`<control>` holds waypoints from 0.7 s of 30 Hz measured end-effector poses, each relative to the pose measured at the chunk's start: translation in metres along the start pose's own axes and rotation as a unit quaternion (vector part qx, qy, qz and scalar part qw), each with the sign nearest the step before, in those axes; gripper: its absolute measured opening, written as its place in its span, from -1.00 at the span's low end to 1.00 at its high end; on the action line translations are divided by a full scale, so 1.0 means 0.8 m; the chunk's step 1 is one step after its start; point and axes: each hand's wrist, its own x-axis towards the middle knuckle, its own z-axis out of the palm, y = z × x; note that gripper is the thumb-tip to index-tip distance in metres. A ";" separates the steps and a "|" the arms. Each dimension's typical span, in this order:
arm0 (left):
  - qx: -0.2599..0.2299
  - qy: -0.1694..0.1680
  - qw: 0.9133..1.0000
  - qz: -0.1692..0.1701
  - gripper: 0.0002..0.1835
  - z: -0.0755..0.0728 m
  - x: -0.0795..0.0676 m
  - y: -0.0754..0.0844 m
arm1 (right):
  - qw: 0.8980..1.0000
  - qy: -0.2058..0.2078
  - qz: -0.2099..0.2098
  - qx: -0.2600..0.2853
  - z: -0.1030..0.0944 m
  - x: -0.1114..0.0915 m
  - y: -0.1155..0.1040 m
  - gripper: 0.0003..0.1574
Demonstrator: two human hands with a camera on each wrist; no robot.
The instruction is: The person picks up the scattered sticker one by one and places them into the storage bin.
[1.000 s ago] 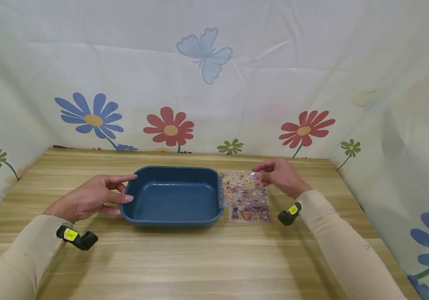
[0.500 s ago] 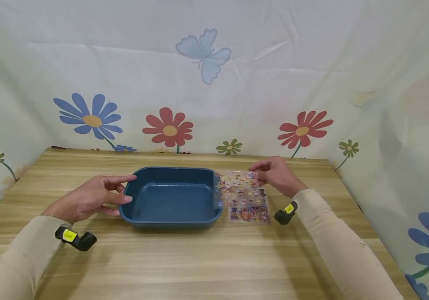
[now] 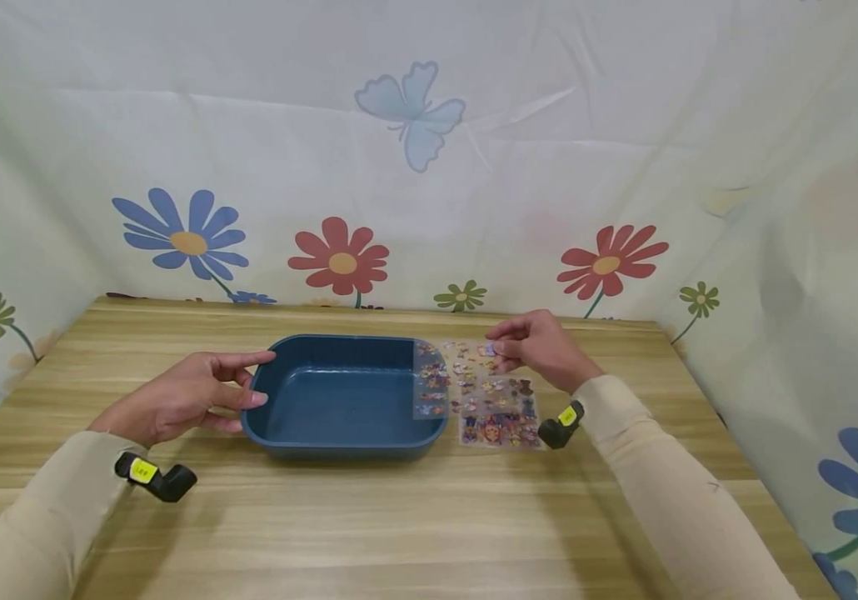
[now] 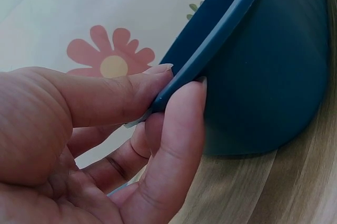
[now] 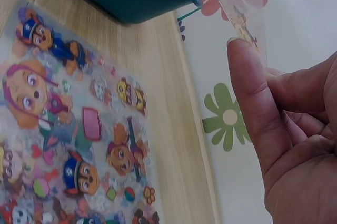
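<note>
A deep blue rectangular tub (image 3: 346, 404) with rounded corners stands on the table. My left hand (image 3: 182, 394) pinches its left rim between thumb and fingers; the left wrist view shows the thumb on the inner side of the rim (image 4: 221, 34). My right hand (image 3: 545, 350) pinches the right edge of a clear sticker sheet (image 3: 466, 379) printed with small colourful figures. This sheet is raised, and its left part hangs over the tub's right rim. Below it, more sticker sheets (image 5: 79, 129) with cartoon dogs lie on the table to the right of the tub.
The wood-grain table (image 3: 399, 525) reaches back to a white cloth wall (image 3: 519, 192) printed with flowers and a butterfly. Cloth walls also rise at both sides. Each wrist carries a small black camera (image 3: 155, 477).
My right hand has moved left with the sticker sheet, whose left part now overlaps the tub's right end. The left hand keeps its hold on the rim, and the tub stays put.
</note>
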 end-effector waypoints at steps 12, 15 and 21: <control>0.003 0.006 1.000 -0.004 -0.04 0.000 0.000 -0.002 | 1.000 -0.002 -0.007 0.012 0.018 0.009 -0.012 -0.71; 0.007 0.007 1.000 -0.005 -0.04 -0.002 -0.003 -0.004 | 1.000 -0.007 -0.014 0.016 0.024 0.011 -0.016 -0.71; 0.011 0.007 1.000 0.000 -0.04 0.000 0.002 -0.002 | 1.000 -0.001 -0.016 0.020 0.028 0.011 -0.021 -0.68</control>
